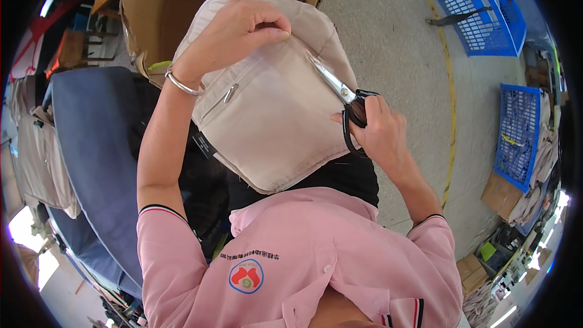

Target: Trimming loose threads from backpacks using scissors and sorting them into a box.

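Note:
A beige fabric bag (267, 121) with a zipper pocket lies across my lap, its dark label (204, 144) sticking out at the lower left edge. Over its upper part, my left hand (243, 29) is closed, thumb and forefinger pinched together near a seam. What sits between those fingertips is too small to make out. My right hand (384, 130) grips the black handles of a pair of scissors (334, 82). Their metal blades point up and left over the bag's right side, the tips a short way below my left fingertips.
Beyond the bag stands an open cardboard box (152, 18) with beige pieces inside. A dark blue padded surface (94, 146) is on my left. Blue plastic crates (470, 30) stand at the right, past a yellow floor line (450, 85).

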### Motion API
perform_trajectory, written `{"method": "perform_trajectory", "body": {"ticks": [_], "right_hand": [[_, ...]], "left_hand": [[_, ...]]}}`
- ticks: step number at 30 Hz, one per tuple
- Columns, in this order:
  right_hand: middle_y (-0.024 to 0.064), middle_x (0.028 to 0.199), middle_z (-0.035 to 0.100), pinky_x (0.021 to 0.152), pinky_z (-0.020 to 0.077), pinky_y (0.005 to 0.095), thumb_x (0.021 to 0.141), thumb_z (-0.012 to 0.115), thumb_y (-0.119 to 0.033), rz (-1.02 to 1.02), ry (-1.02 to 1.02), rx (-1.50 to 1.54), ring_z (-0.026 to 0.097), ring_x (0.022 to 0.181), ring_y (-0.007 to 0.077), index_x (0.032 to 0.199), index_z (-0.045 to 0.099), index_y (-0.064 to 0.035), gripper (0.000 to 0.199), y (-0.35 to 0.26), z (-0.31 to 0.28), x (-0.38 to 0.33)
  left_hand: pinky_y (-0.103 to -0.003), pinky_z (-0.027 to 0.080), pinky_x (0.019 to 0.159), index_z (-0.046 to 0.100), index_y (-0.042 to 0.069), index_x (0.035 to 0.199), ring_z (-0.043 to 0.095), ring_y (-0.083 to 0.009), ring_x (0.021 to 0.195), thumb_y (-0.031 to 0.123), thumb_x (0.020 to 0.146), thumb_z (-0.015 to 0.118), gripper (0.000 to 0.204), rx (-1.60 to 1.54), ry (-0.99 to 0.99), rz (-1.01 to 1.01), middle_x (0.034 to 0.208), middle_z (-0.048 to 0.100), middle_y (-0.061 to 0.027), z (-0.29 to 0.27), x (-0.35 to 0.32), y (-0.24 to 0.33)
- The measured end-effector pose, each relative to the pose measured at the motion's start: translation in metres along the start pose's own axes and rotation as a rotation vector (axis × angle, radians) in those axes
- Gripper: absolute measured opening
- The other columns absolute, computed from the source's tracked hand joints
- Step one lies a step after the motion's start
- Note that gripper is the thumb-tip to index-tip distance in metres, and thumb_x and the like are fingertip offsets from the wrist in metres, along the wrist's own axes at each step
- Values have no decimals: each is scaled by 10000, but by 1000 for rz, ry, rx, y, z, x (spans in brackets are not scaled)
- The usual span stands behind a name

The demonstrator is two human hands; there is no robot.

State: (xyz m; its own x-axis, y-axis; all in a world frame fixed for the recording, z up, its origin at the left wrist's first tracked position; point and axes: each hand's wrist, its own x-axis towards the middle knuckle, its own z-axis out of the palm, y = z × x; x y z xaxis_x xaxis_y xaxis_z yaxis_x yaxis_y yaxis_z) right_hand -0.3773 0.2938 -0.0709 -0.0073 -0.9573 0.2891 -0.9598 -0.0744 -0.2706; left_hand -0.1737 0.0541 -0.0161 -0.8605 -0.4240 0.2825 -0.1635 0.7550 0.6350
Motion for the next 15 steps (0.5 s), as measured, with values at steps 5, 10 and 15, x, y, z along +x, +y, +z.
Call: {"method": "perform_trajectory", "body": {"ticks": [5,10,15], "right_hand": [[99,738,558,437,482,361,767,766,-540,97,-66,-37,620,562,273,849,518,-11,590,-9,-9,10],[108,795,575,462,490,381,772,749,-558,110,-105,-58,628,589,291,872,519,-16,597,-14,-12,21],[114,795,579,455,485,384,778,747,-555,111,-103,-46,622,574,294,869,522,-19,588,-14,-1,15]], "left_hand": [[-315,433,741,639,8,768,534,-226,632,136,835,649,145,-23,-36,-41,685,614,-81,-1,-2,0],[-308,359,930,677,68,842,534,-167,800,182,887,651,126,24,-136,-82,770,625,-2,-5,-1,2],[-310,354,938,675,68,841,540,-167,811,190,889,647,134,-4,-152,-117,787,634,-5,-2,-2,-3]]}}
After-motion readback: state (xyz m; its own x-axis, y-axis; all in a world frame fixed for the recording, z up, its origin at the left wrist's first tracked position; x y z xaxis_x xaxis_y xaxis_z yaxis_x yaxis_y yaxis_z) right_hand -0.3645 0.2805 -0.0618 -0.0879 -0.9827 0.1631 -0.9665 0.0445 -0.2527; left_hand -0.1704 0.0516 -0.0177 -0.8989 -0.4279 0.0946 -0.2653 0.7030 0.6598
